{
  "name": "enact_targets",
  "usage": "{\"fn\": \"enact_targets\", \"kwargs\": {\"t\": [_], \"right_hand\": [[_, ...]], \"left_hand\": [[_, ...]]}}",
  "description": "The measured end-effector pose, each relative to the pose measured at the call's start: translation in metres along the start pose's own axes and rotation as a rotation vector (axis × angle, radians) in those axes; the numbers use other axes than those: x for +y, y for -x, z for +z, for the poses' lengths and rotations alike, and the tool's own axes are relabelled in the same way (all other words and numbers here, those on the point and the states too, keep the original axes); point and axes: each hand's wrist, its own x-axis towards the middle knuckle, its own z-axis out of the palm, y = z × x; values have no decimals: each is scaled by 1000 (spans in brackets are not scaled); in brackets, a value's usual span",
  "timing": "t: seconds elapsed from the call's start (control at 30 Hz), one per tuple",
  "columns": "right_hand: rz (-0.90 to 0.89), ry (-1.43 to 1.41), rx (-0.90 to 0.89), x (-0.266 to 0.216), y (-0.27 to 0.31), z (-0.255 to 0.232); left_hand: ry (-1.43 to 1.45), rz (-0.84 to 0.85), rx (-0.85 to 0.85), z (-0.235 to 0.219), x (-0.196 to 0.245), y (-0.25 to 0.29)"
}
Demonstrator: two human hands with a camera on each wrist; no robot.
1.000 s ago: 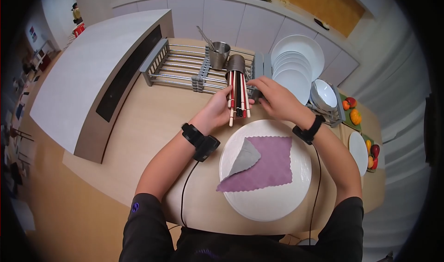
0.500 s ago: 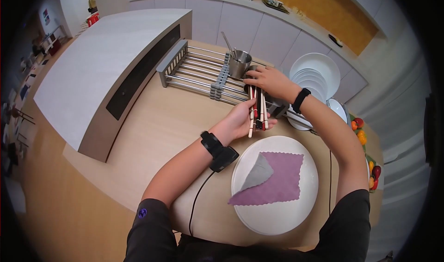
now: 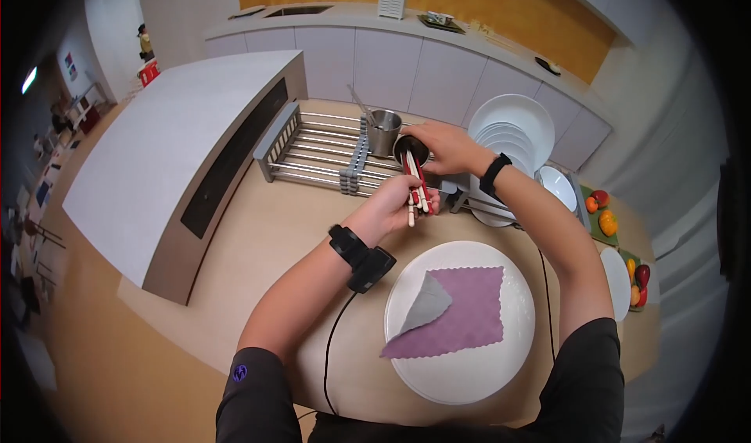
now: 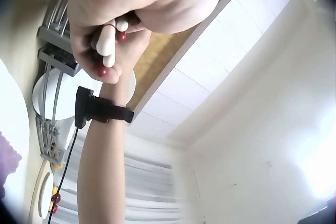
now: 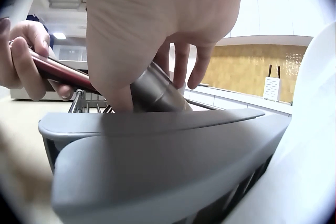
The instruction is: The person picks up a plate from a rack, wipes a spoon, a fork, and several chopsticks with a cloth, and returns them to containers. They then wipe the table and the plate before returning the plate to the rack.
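In the head view my left hand (image 3: 393, 202) grips a bundle of chopsticks (image 3: 418, 181), cream, red and dark. The bundle slants, its near ends sticking out past my fingers and its far ends inside a metal cup (image 3: 406, 143). My right hand (image 3: 447, 147) holds this cup from the right side, thumb and fingers around it. The right wrist view shows the cup (image 5: 157, 95) tilted under my palm, just beyond the grey rack end. From the left wrist, the cream and red chopstick ends (image 4: 107, 43) poke out of my fist.
A steel wire rack (image 3: 317, 150) carries a second metal cup (image 3: 384, 132) with utensils. White plates (image 3: 512, 130) and bowls (image 3: 557, 186) stand at the right. Nearer me, a purple cloth (image 3: 461, 318) lies on a round white board (image 3: 469, 380). Cables trail from both wrists.
My right hand has moved from beside the chopsticks onto the cup and now grips it. The cup's mouth has turned upward more, and the chopsticks stand more steeply.
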Motion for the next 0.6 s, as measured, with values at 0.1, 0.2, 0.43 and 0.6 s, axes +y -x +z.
{"fn": "enact_targets", "kwargs": {"t": [0.1,0.2,0.43,0.6], "right_hand": [[44,-113,78,4,7,9],[78,-247,101,-6,11,5],[93,-409,162,5,18,26],[184,-625,176,32,19,45]], "left_hand": [[-100,-1,30,13,11,4],[-193,0,72,25,18,6],[-363,-17,137,66,32,1],[-478,96,128,84,39,-14]]}}
